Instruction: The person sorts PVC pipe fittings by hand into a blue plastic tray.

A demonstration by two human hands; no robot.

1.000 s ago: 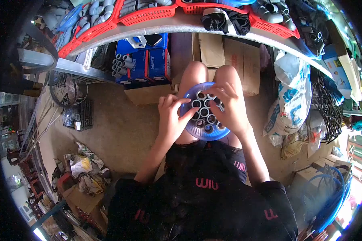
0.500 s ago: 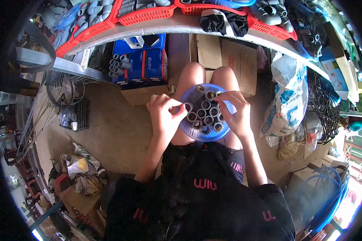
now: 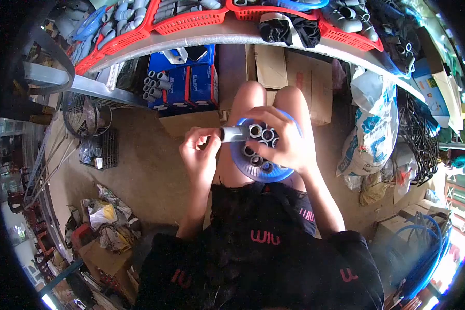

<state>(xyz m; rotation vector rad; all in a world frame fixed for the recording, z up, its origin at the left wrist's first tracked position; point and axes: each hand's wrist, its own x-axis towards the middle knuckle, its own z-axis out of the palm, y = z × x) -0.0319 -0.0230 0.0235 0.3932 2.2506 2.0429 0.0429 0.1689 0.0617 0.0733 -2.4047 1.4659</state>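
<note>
A blue plastic basin (image 3: 244, 169) rests on the lap, holding several grey ring-ended pipe fittings (image 3: 267, 135). My left hand (image 3: 199, 152) is closed, its fingertips at the left end of a grey pipe fitting (image 3: 234, 134). That fitting lies sideways over the basin's left rim. Above the basin arches my right hand (image 3: 287, 139), thumb and fingers apart around the fitting's right end; I cannot make out firm contact there. Its palm hides part of the basin's contents.
Red baskets (image 3: 191, 21) of grey fittings line the shelf ahead. Below stand blue boxes (image 3: 191, 85) and cardboard boxes (image 3: 307, 88). A white sack (image 3: 369, 126) is at the right, a black crate (image 3: 106, 150) at the left. Crumpled cloths (image 3: 111, 222) lie lower left.
A fitting is now sideways over the basin's left rim, by my left hand, which has shifted slightly left. My right hand has moved left across the basin, its thumb and fingers spread wider.
</note>
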